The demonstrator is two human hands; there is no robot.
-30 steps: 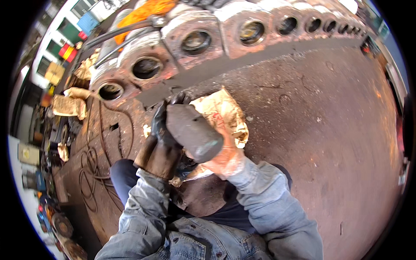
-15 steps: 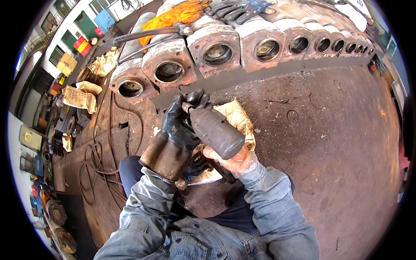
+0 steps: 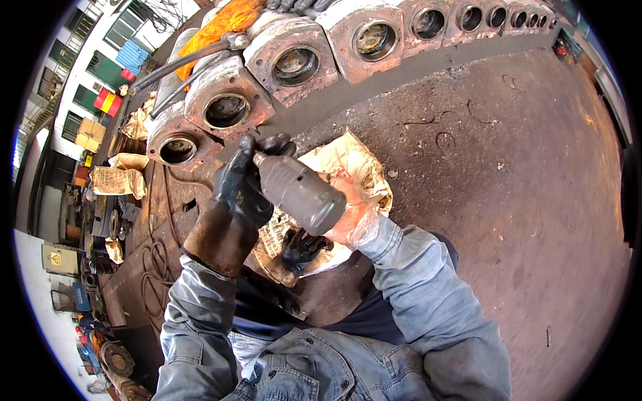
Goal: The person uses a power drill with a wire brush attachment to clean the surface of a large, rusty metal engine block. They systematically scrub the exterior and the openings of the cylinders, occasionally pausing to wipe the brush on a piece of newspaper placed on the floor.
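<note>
A dark grey, bottle-shaped piece [image 3: 301, 194] with a narrow neck and a small hole in its side is tilted in front of me, neck toward the upper left. I cannot make out its exact kind. My left hand [image 3: 244, 177], in a black rubber glove with a brown cuff, is closed around its neck end. Wrapped in a thin clear plastic glove, my right hand [image 3: 354, 212] grips the wide end from the right and behind; the piece hides some of its fingers. Below, a black glove [image 3: 304, 252] lies on brown paper [image 3: 351, 157] on the floor.
Heavy rusty cylinders [image 3: 294, 63] with round openings form a row ahead. A long-handled hammer [image 3: 184, 60] and an orange glove [image 3: 221, 27] rest on them. Hoses [image 3: 157, 267] coil on the floor [image 3: 495, 234] at left, near torn paper sacks [image 3: 119, 179].
The piece and both hands have shifted left in view. My right hand now shows higher along its side. The view has turned, revealing more of the paper and the glove on it.
</note>
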